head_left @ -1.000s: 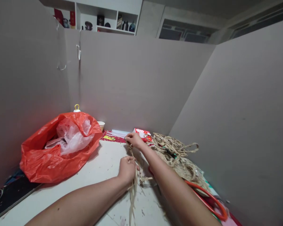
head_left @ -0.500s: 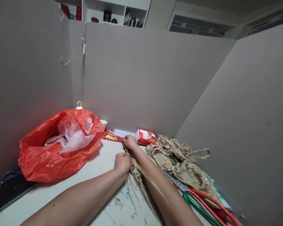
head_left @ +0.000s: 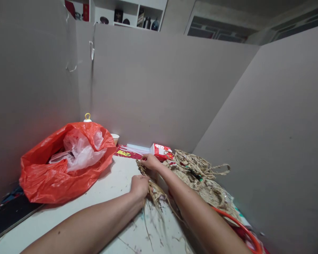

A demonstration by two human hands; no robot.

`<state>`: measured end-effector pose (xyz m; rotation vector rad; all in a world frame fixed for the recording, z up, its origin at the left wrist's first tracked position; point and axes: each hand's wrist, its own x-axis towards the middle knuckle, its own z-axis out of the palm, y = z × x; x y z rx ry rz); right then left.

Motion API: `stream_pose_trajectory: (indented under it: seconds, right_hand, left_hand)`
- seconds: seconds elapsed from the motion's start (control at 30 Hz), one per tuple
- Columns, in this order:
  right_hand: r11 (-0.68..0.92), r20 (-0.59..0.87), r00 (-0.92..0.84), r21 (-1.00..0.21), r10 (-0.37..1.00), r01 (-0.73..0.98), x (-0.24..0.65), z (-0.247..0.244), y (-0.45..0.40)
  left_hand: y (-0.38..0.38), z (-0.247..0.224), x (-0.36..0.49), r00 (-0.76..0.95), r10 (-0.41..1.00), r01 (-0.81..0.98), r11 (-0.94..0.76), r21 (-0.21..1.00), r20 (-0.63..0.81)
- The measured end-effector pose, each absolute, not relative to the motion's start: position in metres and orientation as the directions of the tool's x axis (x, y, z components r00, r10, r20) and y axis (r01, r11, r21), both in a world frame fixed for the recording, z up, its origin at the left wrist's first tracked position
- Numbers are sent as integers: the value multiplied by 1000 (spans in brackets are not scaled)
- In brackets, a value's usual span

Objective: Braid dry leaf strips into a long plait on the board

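A narrow braid of dry straw-like fibre [head_left: 141, 169] runs between my hands over the white tabletop. My left hand [head_left: 139, 186] is closed around its near part, where loose strands [head_left: 157, 195] fan out toward me and trail on the table. Farther off, my right hand [head_left: 150, 162] pinches the braid close to its far end; the fingertips are partly hidden. To the right of my right forearm lies a heap of woven, braided straw pieces [head_left: 193, 169]. Scissors show only a red handle [head_left: 245, 229], as my right forearm covers the rest.
A red plastic bag [head_left: 66, 187] with white plastic inside stands at the left. Behind my hands are a red and white packet [head_left: 161, 151], pale sticks [head_left: 137, 148] and a paper cup [head_left: 115, 138]. Grey partitions [head_left: 148, 81] enclose the table [head_left: 116, 176].
My right forearm has swung to the right and now hides most of the scissors. Loose strands that lay across that forearm now hang beside my left hand. Both hands still grip the braid.
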<state>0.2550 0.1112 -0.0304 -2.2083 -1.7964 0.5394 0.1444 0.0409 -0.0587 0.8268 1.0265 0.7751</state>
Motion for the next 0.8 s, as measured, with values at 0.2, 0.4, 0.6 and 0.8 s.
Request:
stream_pose_trajectory:
  seconds: [0.2, 0.4, 0.6, 0.8]
  right_hand:
    - [-134, -115, 93, -437, 989, 889, 284, 7, 54]
    - [-111, -159, 50, -399, 986, 910, 295, -4, -32]
    - [-106, -106, 72, -366, 992, 924, 277, -11, -70]
    - [-112, -145, 62, -370, 988, 922, 270, -13, -99]
  left_hand:
    - [41, -59, 144, 350, 845, -152, 477, 865, -404]
    - [41, -59, 143, 343, 861, -165, 449, 878, -375]
    - [40, -59, 141, 349, 872, -177, 422, 889, -344]
    - [41, -58, 140, 357, 870, -175, 421, 890, -341]
